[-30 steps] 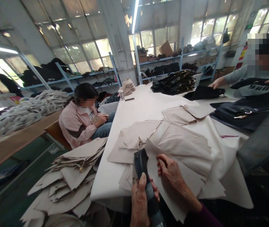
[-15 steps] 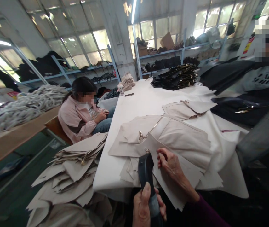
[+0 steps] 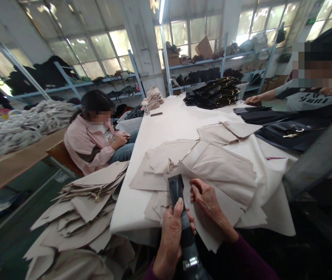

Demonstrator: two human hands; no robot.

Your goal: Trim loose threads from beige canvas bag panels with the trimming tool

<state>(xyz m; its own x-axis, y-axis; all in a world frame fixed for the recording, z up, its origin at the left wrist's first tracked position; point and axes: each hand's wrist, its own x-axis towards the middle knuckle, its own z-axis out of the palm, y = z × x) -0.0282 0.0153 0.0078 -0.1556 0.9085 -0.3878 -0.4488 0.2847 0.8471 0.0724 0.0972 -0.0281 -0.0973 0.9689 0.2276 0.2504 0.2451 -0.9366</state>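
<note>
My left hand point(image 3: 173, 229) wraps around a black hose nozzle point(image 3: 177, 187) with a flattened tip, its thumb along the top. A shiny metal clamp point(image 3: 191, 263) circles the black body below that hand. The nozzle tip lies over the upper edge of a beige bag panel point(image 3: 209, 217) with a zigzag-cut end, hanging past the table edge. Over this panel, my right hand point(image 3: 207, 196) is closed with fingers curled; whatever they pinch is hidden. Behind the nozzle, a beige bag piece point(image 3: 224, 161) bears a metal zip and a gold-coloured clasp point(image 3: 171, 165).
On the white-covered table point(image 3: 174, 124) sit another beige piece point(image 3: 218, 132) and a stack of black bag pieces point(image 3: 212, 93). Beige panels point(image 3: 87, 206) pile up at left, near a seated person point(image 3: 93, 136). A grey post point(image 3: 314, 159) slants at right, before another person point(image 3: 306, 99).
My left hand has pushed the nozzle up the panel, covering a small metal fitting that showed before. At right, the person's black material has come down and their hand now shows.
</note>
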